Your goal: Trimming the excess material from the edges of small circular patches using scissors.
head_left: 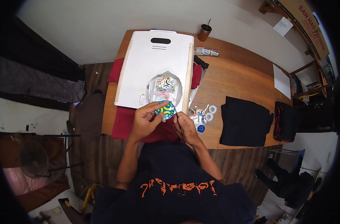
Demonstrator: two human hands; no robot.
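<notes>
My left hand [144,122] pinches a round patterned disc [164,110], coloured blue, green and yellow, between thumb and fingers. Close against its right edge, my right hand [186,127] is closed on a thin dark tool [176,111], whose exact kind is too small to make out. Both hands are over the near edge of a large white board [140,67] with a slot-shaped handle hole. Just beyond the disc, a round recess in the board shows clear plastic and a colourful printed sheet [167,85]. Dark red cloth [123,121] sticks out from under the board.
Right of my hands lie small printed packets [198,116], round white pieces [212,109] and a blue disc [201,128]. Folded black cloth [246,121] is farther right. At the back stand a brown cup [205,34] and a clear pack [207,52] lying near it.
</notes>
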